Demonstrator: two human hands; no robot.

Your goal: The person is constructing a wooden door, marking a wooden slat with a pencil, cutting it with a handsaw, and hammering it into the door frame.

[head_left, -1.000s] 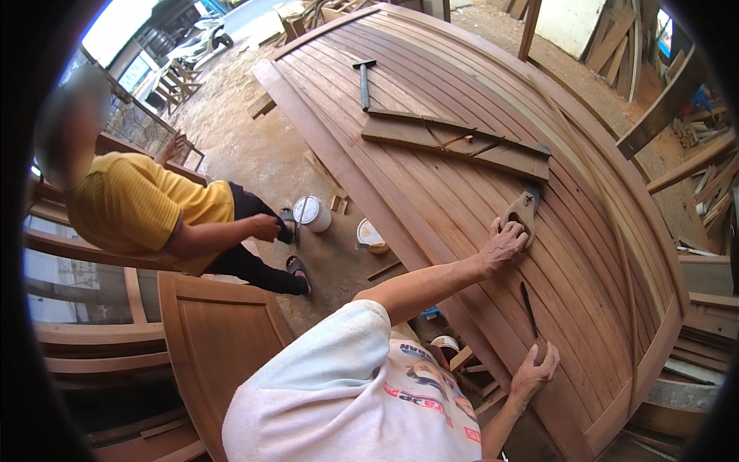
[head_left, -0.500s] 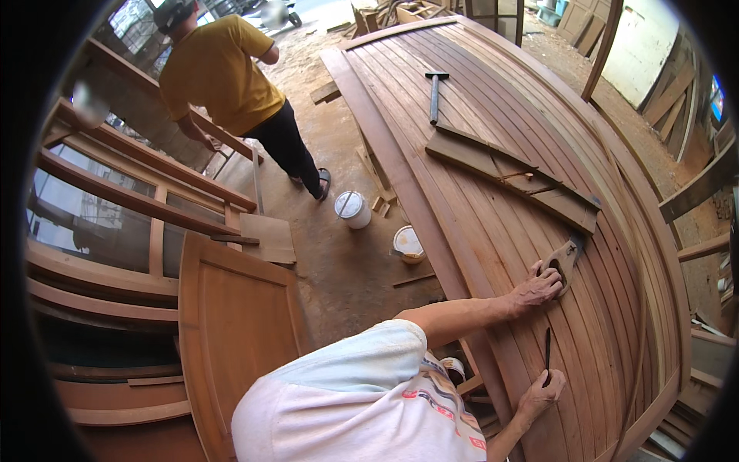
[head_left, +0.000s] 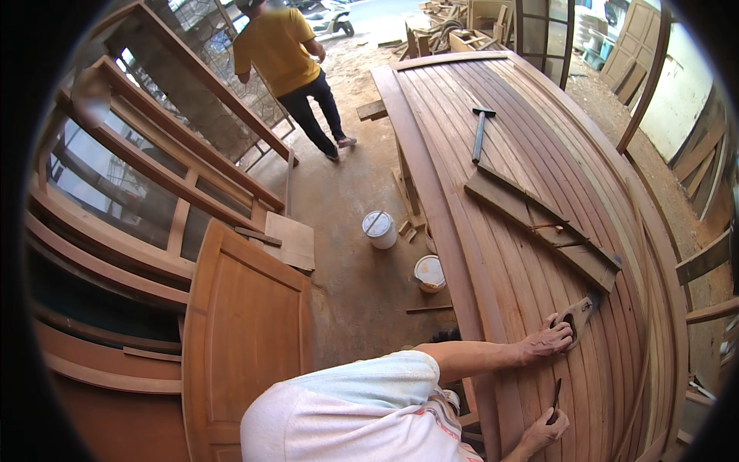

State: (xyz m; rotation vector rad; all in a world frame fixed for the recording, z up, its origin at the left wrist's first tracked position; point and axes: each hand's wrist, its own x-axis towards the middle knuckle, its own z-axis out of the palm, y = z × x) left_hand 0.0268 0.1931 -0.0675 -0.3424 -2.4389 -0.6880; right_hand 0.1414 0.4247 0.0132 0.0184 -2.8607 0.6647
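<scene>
My left hand is closed around the wooden handle of a handsaw. Only a short dark bit of its blade shows, running up to a long wooden piece with cord wound about its middle. Below and nearer to me, my right hand pinches a thin dark tool, seemingly a file, its narrow end pointing away from me over the slatted panel. A hammer lies beyond the corded wood, its handle end close to it.
Left of the panel, two white buckets stand on the floor. A wooden door panel and stacked frames fill the left side. Farther off is a person in a yellow shirt. Offcuts are piled at the back.
My view has shifted, so the panel sits lower and farther right. The person in yellow has walked farther away. My hands keep hold of the handsaw and the file.
</scene>
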